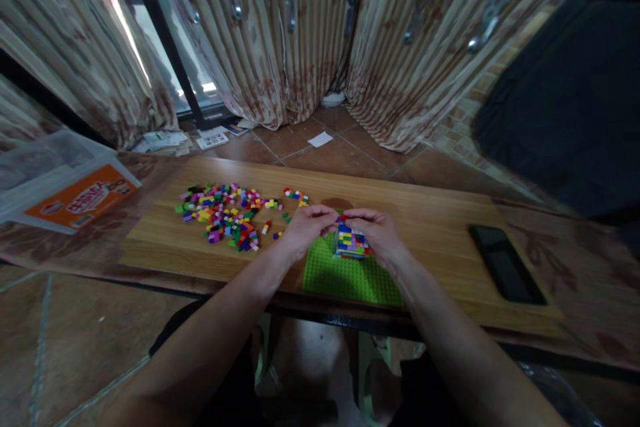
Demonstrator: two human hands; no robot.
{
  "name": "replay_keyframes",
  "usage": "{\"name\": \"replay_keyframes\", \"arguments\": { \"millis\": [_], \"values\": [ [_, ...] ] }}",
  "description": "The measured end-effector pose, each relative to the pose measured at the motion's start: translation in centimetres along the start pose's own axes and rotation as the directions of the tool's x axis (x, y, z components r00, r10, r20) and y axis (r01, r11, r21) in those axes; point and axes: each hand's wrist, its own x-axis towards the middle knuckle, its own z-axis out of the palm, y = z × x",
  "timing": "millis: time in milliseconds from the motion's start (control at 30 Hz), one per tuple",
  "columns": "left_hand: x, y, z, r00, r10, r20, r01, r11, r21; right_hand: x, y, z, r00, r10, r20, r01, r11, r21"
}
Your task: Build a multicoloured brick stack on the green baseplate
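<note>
A small block build (353,241) of multicoloured toy bricks stands on the green studded baseplate (345,279). At its far edge the fingertips of both hands come close together around tiny red and blue bricks (342,219). My left hand (306,228) is closed in a pinch at the left of these bricks. From the right, my right hand (379,233) pinches at the same spot, its palm beside the build's right side. The fingers partly cover the small bricks, so their exact shape is hidden.
Many loose toy bricks (225,213) lie spread on the left of the wooden board (430,213). A clear plastic box (65,180) with an orange label stands at the far left. A dark phone-like device (506,263) lies on the right. Curtains (270,53) hang beyond.
</note>
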Motion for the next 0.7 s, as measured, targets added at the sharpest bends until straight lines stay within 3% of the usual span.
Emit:
{"name": "replay_keyframes", "arguments": {
  "millis": [300,567,700],
  "values": [
    [0.1,-0.3,0.2,1.000,-0.007,-0.008,0.007,0.999,-0.044,0.1,0.5,-0.5,0.998,-0.008,0.055,0.008,1.000,0.001],
    [0.3,-0.9,1.1,0.993,-0.039,-0.116,0.020,0.987,-0.162,0.2,0.6,-0.7,0.997,-0.032,0.070,0.034,0.999,-0.018],
    [0.3,-0.8,0.8,0.995,-0.027,-0.098,0.018,0.996,-0.090,0.1,0.5,-0.7,0.997,-0.012,0.071,0.012,1.000,0.002]
  ]
}}
